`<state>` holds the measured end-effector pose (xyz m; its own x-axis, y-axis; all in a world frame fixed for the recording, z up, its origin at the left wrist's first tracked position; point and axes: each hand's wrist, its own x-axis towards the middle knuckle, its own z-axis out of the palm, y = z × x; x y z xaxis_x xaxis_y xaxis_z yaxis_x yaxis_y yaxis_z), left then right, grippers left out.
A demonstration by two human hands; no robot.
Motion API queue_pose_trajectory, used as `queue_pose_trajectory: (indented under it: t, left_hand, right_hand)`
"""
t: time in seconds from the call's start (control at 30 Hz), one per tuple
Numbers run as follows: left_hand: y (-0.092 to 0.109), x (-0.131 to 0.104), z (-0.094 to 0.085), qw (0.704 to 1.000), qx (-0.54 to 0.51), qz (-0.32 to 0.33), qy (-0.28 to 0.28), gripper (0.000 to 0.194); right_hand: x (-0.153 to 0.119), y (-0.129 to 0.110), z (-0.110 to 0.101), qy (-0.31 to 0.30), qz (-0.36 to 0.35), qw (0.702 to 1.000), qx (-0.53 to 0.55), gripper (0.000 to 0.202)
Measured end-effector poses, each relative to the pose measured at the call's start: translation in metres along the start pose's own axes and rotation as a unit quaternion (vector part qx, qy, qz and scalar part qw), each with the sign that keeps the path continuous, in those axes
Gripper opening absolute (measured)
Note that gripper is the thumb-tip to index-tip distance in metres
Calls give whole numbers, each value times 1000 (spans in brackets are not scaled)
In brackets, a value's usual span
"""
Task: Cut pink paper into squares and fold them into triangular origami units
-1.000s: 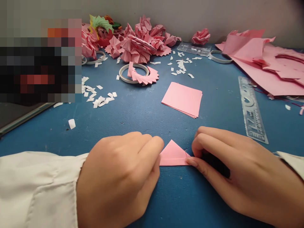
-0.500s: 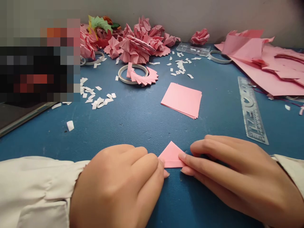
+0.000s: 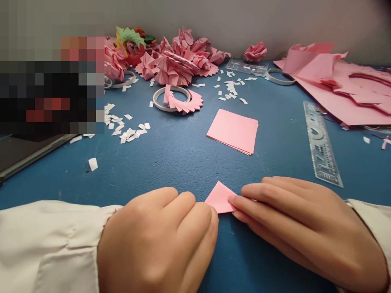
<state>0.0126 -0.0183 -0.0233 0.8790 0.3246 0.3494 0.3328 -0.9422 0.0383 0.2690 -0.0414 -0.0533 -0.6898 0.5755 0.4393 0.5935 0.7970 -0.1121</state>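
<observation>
On the near side of the square pink paper stack (image 3: 232, 131), a small folded piece (image 3: 218, 198) of smooth pink paper rises to a triangular point on the blue, finely grained worktop (image 3: 171, 171). The left hand (image 3: 161, 240), fingers curled, grips its left corner; the right hand (image 3: 305, 232) pinches its right corner between the fingertips. Right of the stack lies a clear plastic ruler (image 3: 322, 148) with cut-out shapes. Beyond the stack to the left, a toothed paper fan (image 3: 190, 107) overlaps a round tape roll (image 3: 165, 107); farther back, spiky pleated pink forms (image 3: 172, 73) are heaped.
</observation>
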Motion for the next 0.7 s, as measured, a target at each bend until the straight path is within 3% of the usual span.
queue_pose_trajectory:
  t: [0.07, 0.17, 0.23, 0.3, 0.4, 0.47, 0.5, 0.57, 0.63, 0.7]
  left_hand:
    - [-5, -1, -1, 999, -27, 13, -27, 34]
    - [-8, -1, 5, 999, -31, 11, 2, 34]
    - [-6, 1, 8, 998, -37, -38, 30, 34]
    - [-2, 5, 9, 985, -118, -118, 37, 28]
    - [6, 15, 7, 912, -341, -228, 7, 20]
    - [9, 22, 5, 834, -460, -302, -33, 24]
    - [10, 26, 5, 792, -503, -341, -57, 27]
    - [11, 32, 5, 725, -566, -383, -89, 31]
    - [11, 35, 6, 706, -585, -385, -106, 33]
    - [9, 38, 6, 706, -589, -376, -116, 35]
  right_hand:
    - [0, -2, -1, 11, 19, 1000, 23, 13]
    - [1, -5, -3, 26, 59, 996, 55, 14]
    - [3, -7, -4, 38, 65, 995, 58, 7]
    - [8, -9, -5, 79, 109, 985, 105, 9]
    - [15, -11, -6, 107, 248, 912, 309, 13]
    - [18, -13, -7, 71, 312, 857, 404, 8]
    - [18, -13, -8, 40, 327, 843, 425, 15]
    - [14, -15, -9, -4, 345, 840, 419, 35]
    - [8, -17, -8, -12, 349, 856, 382, 42]
    - [-1, -19, -6, 17, 343, 882, 323, 42]
